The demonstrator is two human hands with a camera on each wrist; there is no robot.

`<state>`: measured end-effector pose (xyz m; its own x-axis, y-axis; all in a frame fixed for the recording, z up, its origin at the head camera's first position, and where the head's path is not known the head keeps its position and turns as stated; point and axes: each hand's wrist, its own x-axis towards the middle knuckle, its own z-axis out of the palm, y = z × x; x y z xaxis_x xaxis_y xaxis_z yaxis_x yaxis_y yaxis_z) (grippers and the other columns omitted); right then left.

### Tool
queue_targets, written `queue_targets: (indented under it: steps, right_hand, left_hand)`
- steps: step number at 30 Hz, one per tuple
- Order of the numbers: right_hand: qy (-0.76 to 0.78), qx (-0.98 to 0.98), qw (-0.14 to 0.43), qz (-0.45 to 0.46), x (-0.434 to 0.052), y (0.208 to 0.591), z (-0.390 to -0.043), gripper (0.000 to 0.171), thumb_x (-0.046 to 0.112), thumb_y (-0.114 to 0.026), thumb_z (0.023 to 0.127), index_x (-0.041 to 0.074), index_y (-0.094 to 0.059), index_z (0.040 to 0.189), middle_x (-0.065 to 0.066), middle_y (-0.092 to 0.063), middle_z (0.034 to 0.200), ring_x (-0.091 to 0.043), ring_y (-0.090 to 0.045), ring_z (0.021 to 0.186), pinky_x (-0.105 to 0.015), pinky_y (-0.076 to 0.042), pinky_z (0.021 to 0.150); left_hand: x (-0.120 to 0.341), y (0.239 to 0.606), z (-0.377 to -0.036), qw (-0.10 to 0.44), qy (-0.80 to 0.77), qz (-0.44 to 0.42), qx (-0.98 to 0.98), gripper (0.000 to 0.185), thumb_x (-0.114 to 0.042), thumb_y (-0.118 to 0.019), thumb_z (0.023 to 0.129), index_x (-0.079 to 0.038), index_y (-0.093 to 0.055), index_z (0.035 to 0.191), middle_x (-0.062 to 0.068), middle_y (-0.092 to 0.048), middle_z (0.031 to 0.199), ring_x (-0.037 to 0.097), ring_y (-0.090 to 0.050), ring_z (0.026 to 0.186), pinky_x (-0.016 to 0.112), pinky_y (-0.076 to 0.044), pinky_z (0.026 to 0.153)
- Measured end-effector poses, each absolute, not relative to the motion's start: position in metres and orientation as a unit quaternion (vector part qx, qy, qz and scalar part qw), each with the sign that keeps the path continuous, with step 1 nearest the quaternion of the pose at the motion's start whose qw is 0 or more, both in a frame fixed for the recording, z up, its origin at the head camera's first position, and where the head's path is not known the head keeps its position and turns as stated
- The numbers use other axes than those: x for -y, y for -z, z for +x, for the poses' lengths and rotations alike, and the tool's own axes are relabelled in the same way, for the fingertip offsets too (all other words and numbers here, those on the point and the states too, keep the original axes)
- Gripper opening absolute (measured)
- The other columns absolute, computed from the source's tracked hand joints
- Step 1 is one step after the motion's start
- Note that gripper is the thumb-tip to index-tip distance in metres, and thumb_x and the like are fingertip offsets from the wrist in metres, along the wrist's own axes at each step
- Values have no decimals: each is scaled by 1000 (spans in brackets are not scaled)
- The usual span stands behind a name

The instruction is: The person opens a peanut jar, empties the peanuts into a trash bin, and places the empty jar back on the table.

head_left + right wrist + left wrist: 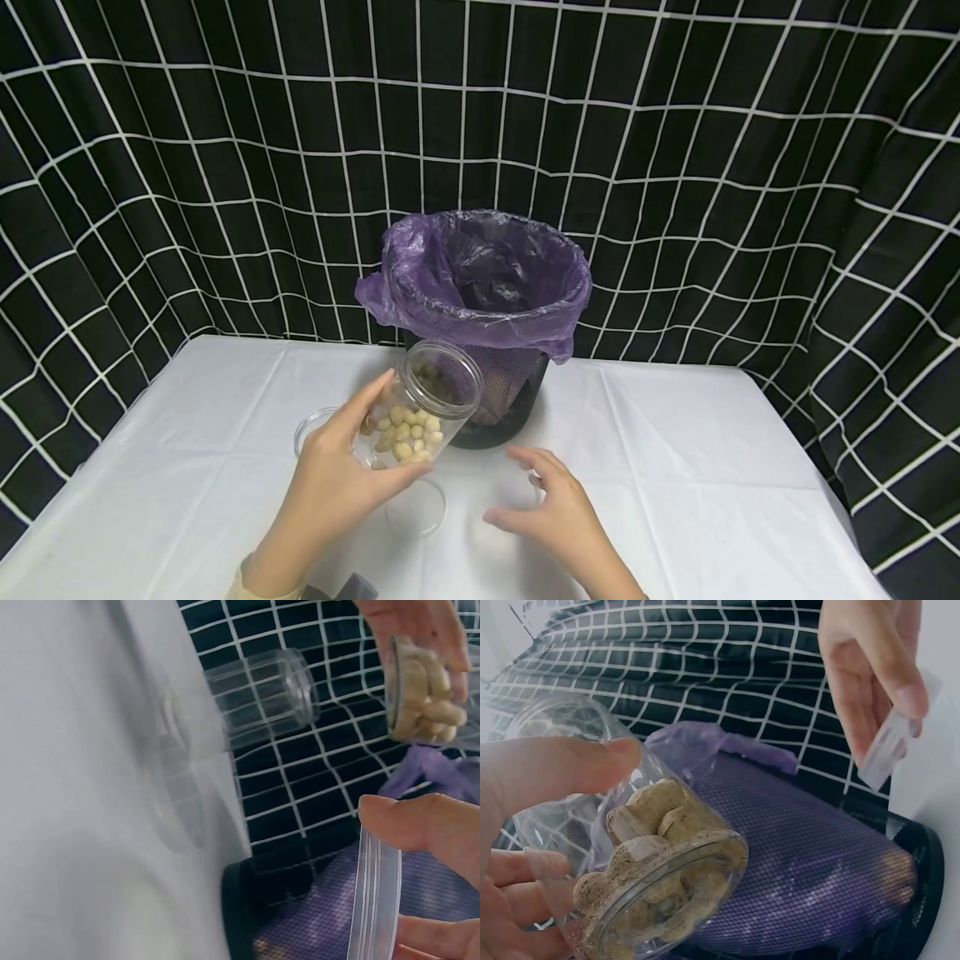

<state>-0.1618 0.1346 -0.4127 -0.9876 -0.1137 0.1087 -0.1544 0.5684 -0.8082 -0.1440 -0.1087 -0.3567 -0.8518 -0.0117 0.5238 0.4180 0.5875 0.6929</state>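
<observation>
While my left hand curls round a clear jar of pale nuts, tilted above the white cloth, my right hand pinches what seems a clear lid (edge-on, blurred). Behind stands a black mesh bin, its purple bag crinkled.

Head view: bright, even overhead light, soft shadows under hands on white tablecloth; grid backdrop bows at edges. Wrist views: hazy, washed out, close fingers blurred; nuts in jar reasonably sharp
</observation>
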Motion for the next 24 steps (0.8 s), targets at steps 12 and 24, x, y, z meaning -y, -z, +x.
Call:
queue_targets:
  steps: [12,24]
  right_hand:
    - [-453,887,16,86,-131,436,-169,70,25,-92,63,5,-65,125,-6,-66,126,-29,-61,116,-47,-54,98]
    - [-435,895,0,99,-130,453,-174,73,26,-91,64,0,-63,126,-13,-63,131,-37,-55,129,-56,-42,111]
  left_hand:
    - [109,357,-146,237,438,-113,860,91,-19,-94,63,-19,-52,144,6,-71,114,16,-64,97,43,-58,86]
    - [108,356,-144,222,437,-104,866,91,-21,-93,64,-20,-51,145,6,-70,114,18,-64,96,43,-57,86]
